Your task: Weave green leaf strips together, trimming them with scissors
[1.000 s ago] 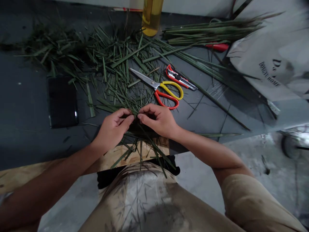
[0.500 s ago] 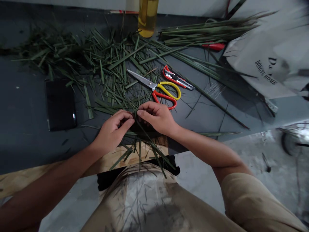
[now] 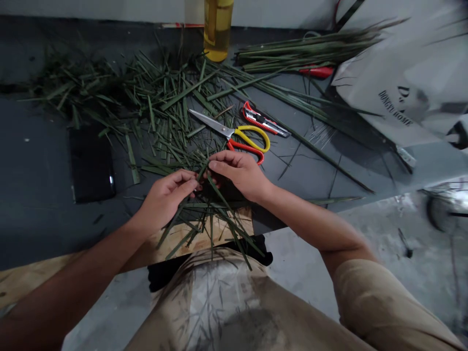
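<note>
Leaf strips [image 3: 219, 200] being gripped at desk [image 3: 40, 214] edge by left hand [image 3: 164, 202] and right hand [image 3: 237, 173], ends hanging over plywood [image 3: 234, 224]. Just beyond: more strips [image 3: 164, 100] heaped on desk, scissors [image 3: 234, 132] and box cutter [image 3: 265, 120] laid side by side. Phone [image 3: 91, 165] seen left, yellow bottle [image 3: 217, 29] at far edge, white bag [image 3: 398, 92] far right.

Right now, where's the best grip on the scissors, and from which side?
Take the scissors by the yellow handle and red handle, coming from the near side, past the right hand. The loops lie flat on the table, nearest that hand, while the blades point away toward the leaf strips.
</note>
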Action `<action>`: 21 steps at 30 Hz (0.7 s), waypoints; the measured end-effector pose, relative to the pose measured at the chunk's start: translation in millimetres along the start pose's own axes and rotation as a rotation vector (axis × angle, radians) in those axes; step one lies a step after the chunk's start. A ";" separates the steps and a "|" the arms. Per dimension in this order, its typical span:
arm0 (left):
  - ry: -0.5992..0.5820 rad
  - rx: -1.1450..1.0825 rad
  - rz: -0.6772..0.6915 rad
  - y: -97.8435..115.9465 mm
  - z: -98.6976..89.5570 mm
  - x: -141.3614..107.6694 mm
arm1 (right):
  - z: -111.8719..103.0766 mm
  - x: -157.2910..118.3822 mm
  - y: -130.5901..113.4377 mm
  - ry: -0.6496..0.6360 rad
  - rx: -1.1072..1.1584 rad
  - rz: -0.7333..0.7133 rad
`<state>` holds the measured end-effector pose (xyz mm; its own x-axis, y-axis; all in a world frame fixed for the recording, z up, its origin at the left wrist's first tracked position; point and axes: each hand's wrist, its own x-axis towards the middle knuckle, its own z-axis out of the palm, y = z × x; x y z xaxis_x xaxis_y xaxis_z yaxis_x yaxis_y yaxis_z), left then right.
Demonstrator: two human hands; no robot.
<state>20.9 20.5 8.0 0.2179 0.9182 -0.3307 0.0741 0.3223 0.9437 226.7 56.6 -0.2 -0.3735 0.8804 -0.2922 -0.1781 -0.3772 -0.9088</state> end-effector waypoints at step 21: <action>-0.093 0.336 0.061 9.0 1.8 -10.3 | 8.2 -11.1 2.1 0.071 -0.214 -0.119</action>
<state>21.0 13.6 19.9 0.3188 0.9035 -0.2864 0.3704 0.1594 0.9151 223.0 43.7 3.5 -0.2953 0.9359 -0.1923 -0.0179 -0.2067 -0.9783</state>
